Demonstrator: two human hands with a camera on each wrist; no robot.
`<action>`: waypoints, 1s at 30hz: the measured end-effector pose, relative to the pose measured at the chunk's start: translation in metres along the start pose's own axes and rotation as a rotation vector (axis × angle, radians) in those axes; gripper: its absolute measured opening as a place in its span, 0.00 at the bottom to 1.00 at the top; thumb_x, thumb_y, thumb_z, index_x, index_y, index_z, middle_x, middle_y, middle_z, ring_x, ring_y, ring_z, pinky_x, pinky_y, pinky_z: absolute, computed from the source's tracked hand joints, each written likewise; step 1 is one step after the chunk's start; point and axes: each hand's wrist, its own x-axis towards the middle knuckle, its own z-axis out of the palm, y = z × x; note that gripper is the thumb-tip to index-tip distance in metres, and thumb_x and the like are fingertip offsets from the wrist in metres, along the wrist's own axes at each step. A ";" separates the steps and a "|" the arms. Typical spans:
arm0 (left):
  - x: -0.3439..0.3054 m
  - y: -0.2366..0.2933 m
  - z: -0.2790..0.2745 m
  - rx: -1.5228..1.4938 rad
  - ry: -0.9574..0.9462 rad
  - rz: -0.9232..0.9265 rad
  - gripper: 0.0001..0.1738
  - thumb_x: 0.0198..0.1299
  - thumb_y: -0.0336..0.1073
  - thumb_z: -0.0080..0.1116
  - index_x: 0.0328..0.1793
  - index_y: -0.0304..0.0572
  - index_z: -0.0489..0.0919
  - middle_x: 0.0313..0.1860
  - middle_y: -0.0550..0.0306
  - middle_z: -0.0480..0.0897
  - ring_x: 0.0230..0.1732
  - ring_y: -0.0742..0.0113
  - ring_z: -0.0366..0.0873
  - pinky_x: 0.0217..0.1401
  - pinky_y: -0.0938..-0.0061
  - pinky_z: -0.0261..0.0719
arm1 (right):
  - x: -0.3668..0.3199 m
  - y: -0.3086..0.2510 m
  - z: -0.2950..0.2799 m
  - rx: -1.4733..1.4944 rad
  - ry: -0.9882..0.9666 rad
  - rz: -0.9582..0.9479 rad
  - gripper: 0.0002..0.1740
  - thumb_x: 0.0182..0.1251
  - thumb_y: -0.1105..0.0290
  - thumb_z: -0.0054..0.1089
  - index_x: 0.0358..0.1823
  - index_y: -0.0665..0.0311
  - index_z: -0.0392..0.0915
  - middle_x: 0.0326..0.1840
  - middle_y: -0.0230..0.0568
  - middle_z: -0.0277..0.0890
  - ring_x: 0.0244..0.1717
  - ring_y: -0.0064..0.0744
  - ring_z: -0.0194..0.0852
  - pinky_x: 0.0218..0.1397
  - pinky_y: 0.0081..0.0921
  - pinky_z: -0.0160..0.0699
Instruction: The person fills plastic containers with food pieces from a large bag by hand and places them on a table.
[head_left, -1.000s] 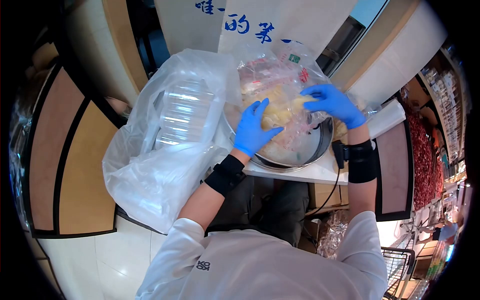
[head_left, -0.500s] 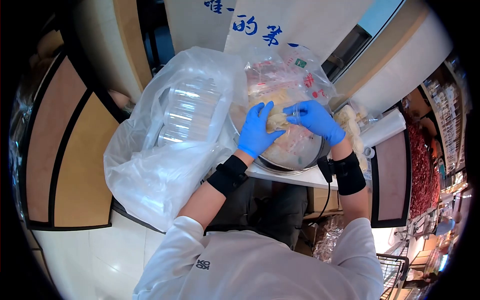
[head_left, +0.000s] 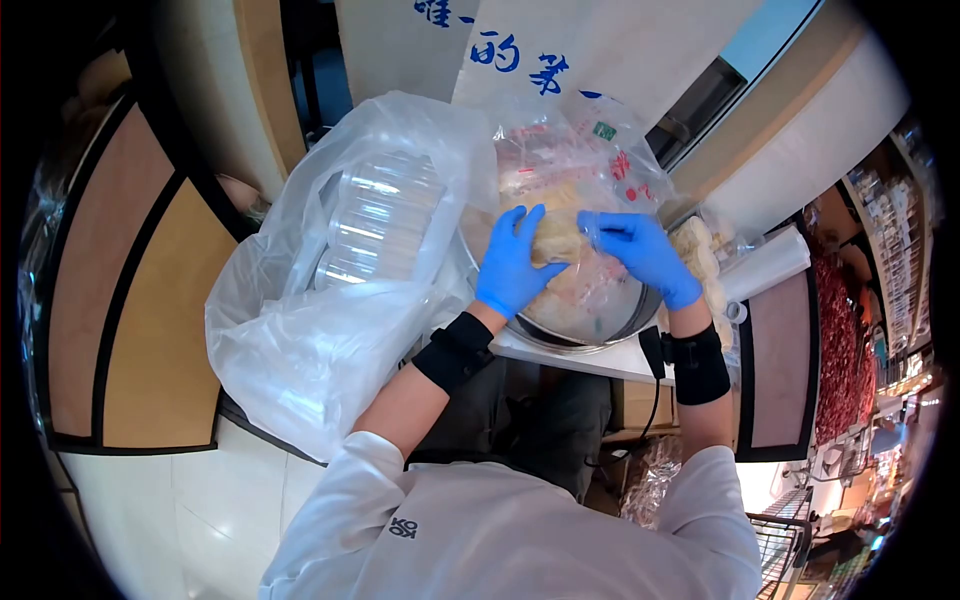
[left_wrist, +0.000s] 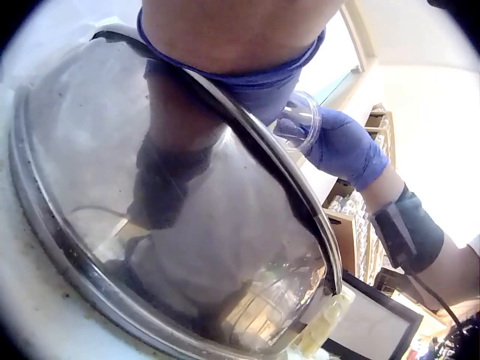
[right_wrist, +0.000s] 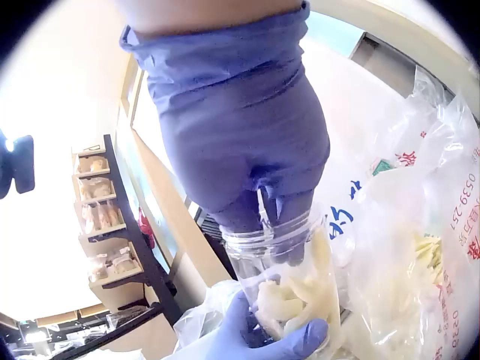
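Note:
A clear plastic jar (right_wrist: 296, 300) holding pale yellow pieces lies tilted between my two blue-gloved hands. My left hand (head_left: 513, 268) grips it around its body, with the thumb on the near side in the head view. The mouth of the jar points right, and the fingers of my right hand (head_left: 648, 258) reach straight into it. Their tips are partly hidden by the jar's rim (left_wrist: 307, 120). Below both hands is a round steel basin (head_left: 585, 342), with a clear bag (head_left: 535, 150) printed in red and green lying in it and beyond it.
To the left stands a large white plastic bag (head_left: 300, 345) with stacked clear containers (head_left: 380, 225) inside. Pale bundles (head_left: 697, 255) and a white plastic roll (head_left: 768, 260) lie right of the basin. A white panel (head_left: 600, 50) with blue characters rises behind.
My right hand has come left and nearer from over the printed bag, and its fingers have gone into the jar's mouth. The left hand keeps its hold.

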 end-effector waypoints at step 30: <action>0.007 0.005 -0.007 -0.367 -0.073 -0.090 0.46 0.45 0.28 0.77 0.69 0.38 0.61 0.57 0.53 0.71 0.56 0.65 0.71 0.61 0.70 0.70 | -0.025 0.153 0.075 -0.433 0.246 0.401 0.42 0.44 0.50 0.75 0.60 0.65 0.73 0.57 0.55 0.75 0.57 0.53 0.75 0.59 0.40 0.74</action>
